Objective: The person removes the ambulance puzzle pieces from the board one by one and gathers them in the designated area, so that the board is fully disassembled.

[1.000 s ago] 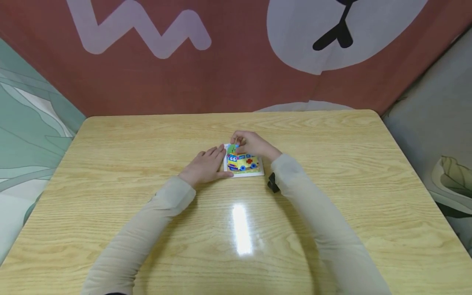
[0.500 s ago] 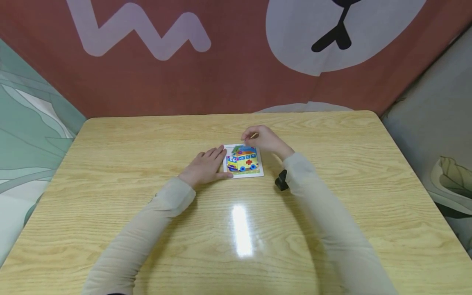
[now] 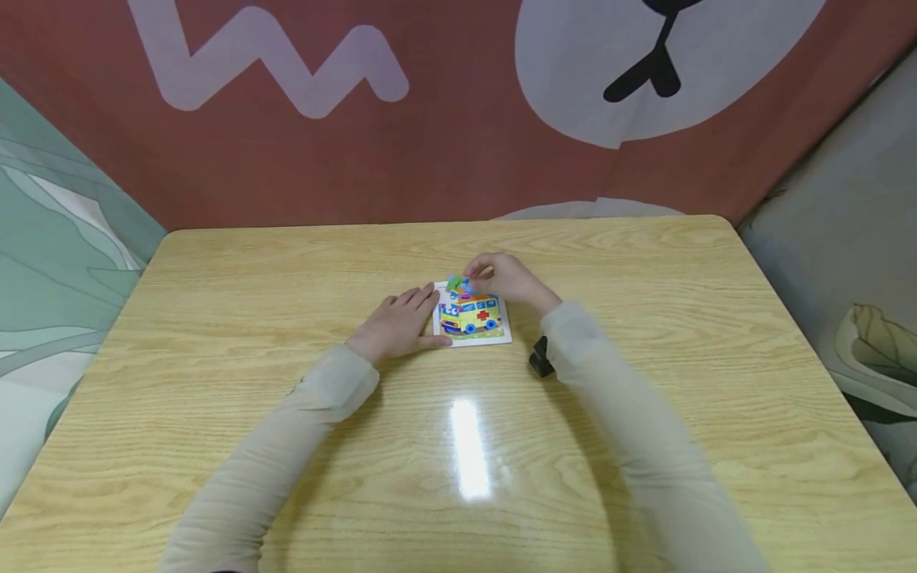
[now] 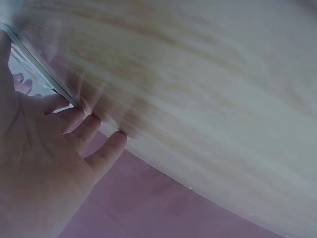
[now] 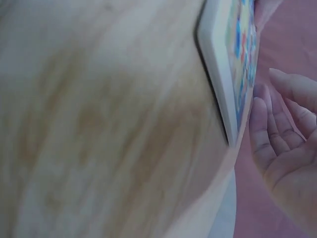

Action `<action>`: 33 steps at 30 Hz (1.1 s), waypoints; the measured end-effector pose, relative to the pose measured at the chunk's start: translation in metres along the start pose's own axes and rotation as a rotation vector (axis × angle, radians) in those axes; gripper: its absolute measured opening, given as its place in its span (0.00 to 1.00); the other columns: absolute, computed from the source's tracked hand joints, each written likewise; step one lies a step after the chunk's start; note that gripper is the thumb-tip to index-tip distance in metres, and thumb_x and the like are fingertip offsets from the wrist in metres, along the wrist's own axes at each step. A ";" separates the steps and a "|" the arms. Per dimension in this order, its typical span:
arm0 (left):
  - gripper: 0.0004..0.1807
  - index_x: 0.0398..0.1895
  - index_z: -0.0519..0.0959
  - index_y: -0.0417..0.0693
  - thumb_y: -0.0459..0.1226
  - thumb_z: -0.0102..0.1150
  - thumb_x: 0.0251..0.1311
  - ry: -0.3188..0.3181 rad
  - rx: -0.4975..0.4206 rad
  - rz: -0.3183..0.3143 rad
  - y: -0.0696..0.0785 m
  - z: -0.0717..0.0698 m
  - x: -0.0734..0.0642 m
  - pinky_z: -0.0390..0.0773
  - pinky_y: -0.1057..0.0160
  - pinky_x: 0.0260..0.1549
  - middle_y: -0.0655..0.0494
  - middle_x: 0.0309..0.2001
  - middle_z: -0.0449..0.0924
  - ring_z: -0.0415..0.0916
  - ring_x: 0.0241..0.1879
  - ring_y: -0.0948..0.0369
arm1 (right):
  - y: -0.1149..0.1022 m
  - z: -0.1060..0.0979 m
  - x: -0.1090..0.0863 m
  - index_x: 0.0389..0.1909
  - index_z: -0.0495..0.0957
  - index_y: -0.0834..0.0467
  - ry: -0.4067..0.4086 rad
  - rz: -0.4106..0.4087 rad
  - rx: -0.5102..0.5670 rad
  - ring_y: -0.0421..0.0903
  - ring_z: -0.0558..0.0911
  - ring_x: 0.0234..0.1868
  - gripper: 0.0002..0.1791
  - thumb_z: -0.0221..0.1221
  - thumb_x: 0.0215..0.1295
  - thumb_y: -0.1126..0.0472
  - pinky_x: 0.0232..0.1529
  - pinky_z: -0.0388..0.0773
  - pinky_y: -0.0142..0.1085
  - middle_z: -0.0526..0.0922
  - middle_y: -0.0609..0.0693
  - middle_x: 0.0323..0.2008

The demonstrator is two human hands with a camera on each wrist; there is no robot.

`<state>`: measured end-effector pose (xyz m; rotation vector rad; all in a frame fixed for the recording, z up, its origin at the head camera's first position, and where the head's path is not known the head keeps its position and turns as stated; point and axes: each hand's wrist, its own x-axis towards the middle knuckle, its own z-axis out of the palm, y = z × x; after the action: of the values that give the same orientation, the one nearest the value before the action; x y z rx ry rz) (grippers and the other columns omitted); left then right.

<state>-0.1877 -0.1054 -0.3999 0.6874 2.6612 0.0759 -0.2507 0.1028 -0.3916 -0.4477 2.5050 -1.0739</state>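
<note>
A small jigsaw puzzle with a yellow ambulance picture lies in a white-rimmed tray on the wooden table. My left hand rests flat at the tray's left side, fingers spread, fingertips and thumb touching its edge. In the left wrist view the left hand shows its palm side along the tray. Over the puzzle's top edge, my right hand pinches a green and blue puzzle piece. From the right wrist view, the right hand has curled fingers beside the tray; the piece cannot be made out there.
The wooden table extends around the puzzle, with a bright light reflection in front of it. A black device hangs below the right wrist. A red-brown patterned cloth stands behind the table's far edge.
My right hand first moved right and away from the puzzle's upper left, then came back slightly left and down with the green and blue piece. The left hand and tray stayed in place.
</note>
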 end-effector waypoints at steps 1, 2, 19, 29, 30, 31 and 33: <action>0.49 0.77 0.44 0.45 0.66 0.40 0.63 -0.001 -0.002 -0.001 0.000 0.000 0.000 0.53 0.42 0.71 0.48 0.78 0.39 0.43 0.76 0.49 | -0.001 0.002 0.001 0.49 0.77 0.63 -0.001 0.008 0.006 0.56 0.78 0.57 0.13 0.58 0.64 0.68 0.59 0.75 0.45 0.78 0.59 0.52; 0.49 0.77 0.44 0.45 0.66 0.41 0.63 -0.001 -0.004 -0.003 0.000 0.000 -0.001 0.53 0.42 0.71 0.48 0.78 0.39 0.43 0.76 0.49 | -0.002 0.003 0.002 0.50 0.77 0.63 -0.003 0.012 0.008 0.57 0.77 0.58 0.14 0.59 0.63 0.68 0.60 0.74 0.45 0.78 0.59 0.53; 0.49 0.77 0.43 0.45 0.66 0.40 0.64 0.001 0.019 0.008 0.000 0.001 -0.001 0.54 0.43 0.71 0.48 0.78 0.39 0.43 0.76 0.50 | -0.012 0.015 0.006 0.58 0.73 0.62 -0.017 0.015 -0.100 0.52 0.76 0.52 0.24 0.63 0.61 0.65 0.56 0.75 0.42 0.77 0.59 0.54; 0.49 0.77 0.43 0.46 0.66 0.41 0.63 0.000 -0.015 -0.009 0.001 0.001 0.000 0.52 0.43 0.72 0.50 0.78 0.39 0.43 0.77 0.50 | -0.007 0.010 0.005 0.58 0.74 0.61 0.022 -0.002 -0.112 0.50 0.79 0.47 0.24 0.63 0.59 0.67 0.48 0.79 0.37 0.73 0.58 0.51; 0.49 0.77 0.43 0.46 0.66 0.41 0.63 0.000 -0.014 -0.010 0.001 0.001 0.000 0.52 0.43 0.72 0.50 0.78 0.39 0.42 0.77 0.50 | -0.006 0.008 0.004 0.58 0.74 0.62 0.029 -0.002 -0.097 0.50 0.80 0.46 0.24 0.62 0.59 0.68 0.47 0.79 0.37 0.73 0.58 0.52; 0.49 0.77 0.43 0.46 0.66 0.41 0.63 -0.001 -0.014 -0.012 0.000 0.001 0.000 0.52 0.43 0.72 0.50 0.78 0.38 0.42 0.77 0.50 | -0.004 0.007 0.004 0.58 0.74 0.62 0.035 -0.003 -0.076 0.50 0.80 0.47 0.24 0.62 0.59 0.69 0.47 0.80 0.37 0.73 0.59 0.52; 0.49 0.77 0.43 0.46 0.66 0.41 0.63 -0.004 -0.015 -0.014 0.001 0.000 -0.001 0.52 0.43 0.72 0.50 0.78 0.38 0.42 0.77 0.50 | -0.001 0.003 0.002 0.59 0.74 0.61 0.039 0.003 -0.028 0.52 0.81 0.48 0.24 0.61 0.59 0.71 0.48 0.80 0.38 0.72 0.60 0.53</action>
<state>-0.1867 -0.1053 -0.3997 0.6640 2.6590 0.0901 -0.2511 0.0987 -0.3933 -0.4350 2.5570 -1.0573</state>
